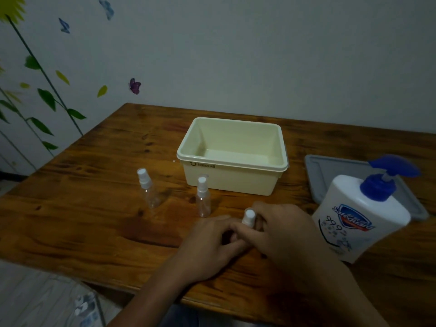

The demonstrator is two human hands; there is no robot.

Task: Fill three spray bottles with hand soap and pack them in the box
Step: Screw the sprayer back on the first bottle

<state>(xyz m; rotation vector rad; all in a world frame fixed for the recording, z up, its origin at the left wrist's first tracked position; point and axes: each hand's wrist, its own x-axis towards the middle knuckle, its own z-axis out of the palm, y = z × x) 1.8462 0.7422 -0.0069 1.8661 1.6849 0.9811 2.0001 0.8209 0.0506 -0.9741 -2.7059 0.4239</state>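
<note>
Three small clear spray bottles with white caps stand on the wooden table. One spray bottle (pixel 148 188) is at the left and a second (pixel 203 198) stands in front of the cream box (pixel 232 165), which is open with nothing inside. Both my hands are on the third spray bottle (pixel 249 217): my left hand (pixel 212 244) wraps its hidden body and my right hand (pixel 280 228) grips at its white cap. A large white hand soap pump bottle (pixel 361 215) with a blue pump stands to the right.
A grey lid (pixel 330 171) lies flat behind the soap bottle at the right. The table (pixel 94 220) has its front edge close to my forearms. The wall behind carries leaf and butterfly stickers.
</note>
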